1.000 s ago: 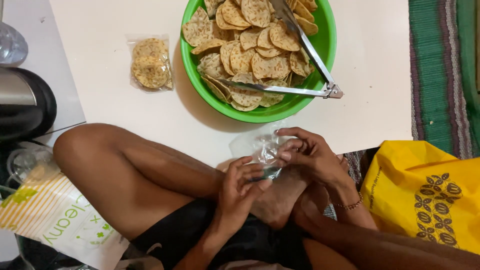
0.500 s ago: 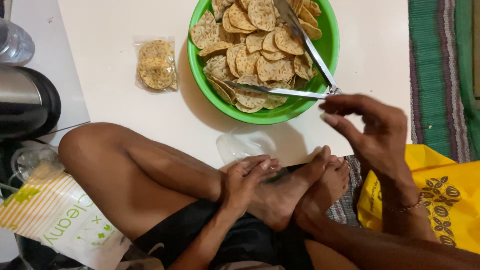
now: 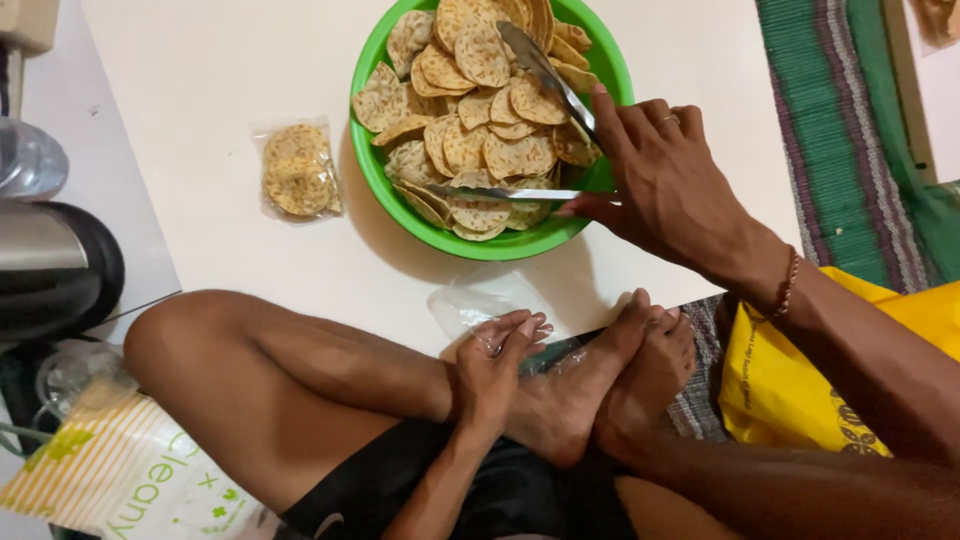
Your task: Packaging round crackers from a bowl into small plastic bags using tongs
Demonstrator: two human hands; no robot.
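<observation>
From where I sit watching the head view, the far left shows a dark rounded appliance (image 3: 55, 265) and, below it, a white printed bag (image 3: 120, 480) by my knee. On the white tabletop (image 3: 200, 70) lies a small sealed packet of crackers (image 3: 297, 168), well apart from my hands. Next comes the green bowl (image 3: 490, 235), heaped with round speckled crackers (image 3: 465, 110). Just below the bowl, at the tabletop's near edge, an empty clear plastic bag (image 3: 475, 300) lies flat — my left hand (image 3: 495, 365) rests its fingertips on the bag's near edge, fingers pressed together and flat, not wrapped around anything. Further right, my right hand (image 3: 665, 185) has its grip closed around the hinge end of the metal tongs (image 3: 530, 120), whose two arms are spread — one lying across the crackers, the other along the bowl's near rim. At the far right a yellow bag (image 3: 790, 390) sits on the striped mat (image 3: 830, 130).
</observation>
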